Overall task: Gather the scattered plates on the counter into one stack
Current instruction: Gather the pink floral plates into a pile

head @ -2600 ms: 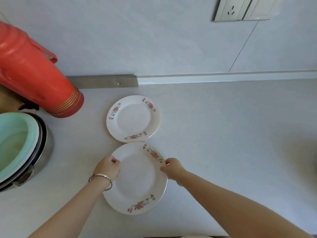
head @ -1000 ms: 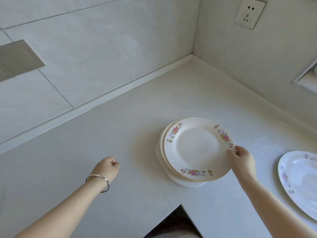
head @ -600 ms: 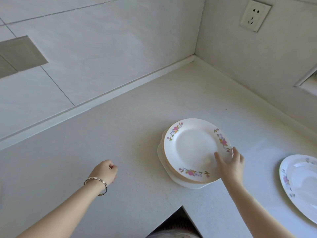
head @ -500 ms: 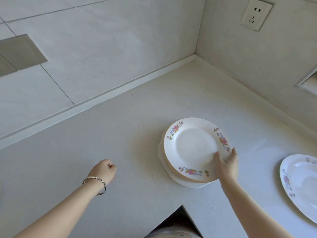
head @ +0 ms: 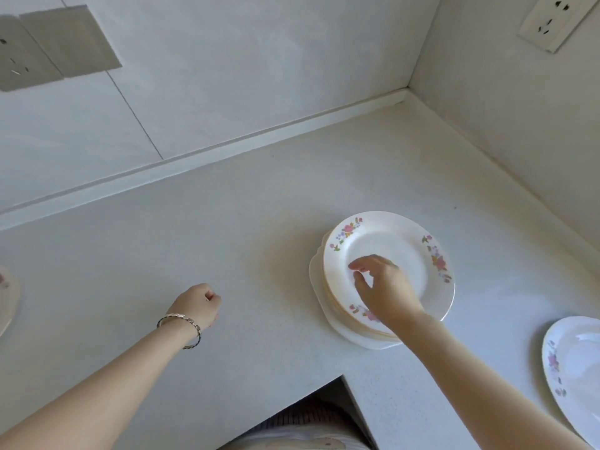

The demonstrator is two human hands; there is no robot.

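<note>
1. Standing by the person's elbow, I see nearest them a loose plate [head: 578, 368] with a flowered rim at the right edge of the surface [head: 259, 238]. It is partly cut off from view and well apart from the stack [head: 373, 343], so it is not yet gathered.
2. The left hand [head: 198, 305], with a bracelet [head: 181, 323] at the wrist, is low at the surface, fingers curled in on nothing, well to the left of the stack. At the far left edge shows what looks like another rim [head: 6, 297], too little of it to be sure.
3. The right hand [head: 386, 290] hangs over the near side of the top plate [head: 399, 241]. Its grip is apart, thumb and fingers loosely bent, clamped on nothing. I cannot tell whether the fingertips touch the china.
4. The stack sits just beyond, towards the corner of the walls. Its plates are not squared up: the top one lies a little right of the scalloped one at the bottom.
5. These look like glazed china: stiff, brittle, slick and fairly heavy for their thinness. I would take a loose one at the rim, thumb on top and fingers beneath, and lower it rather than drop it.
6. Farthest off, a wall socket [head: 552, 21] sits high on the right.
</note>
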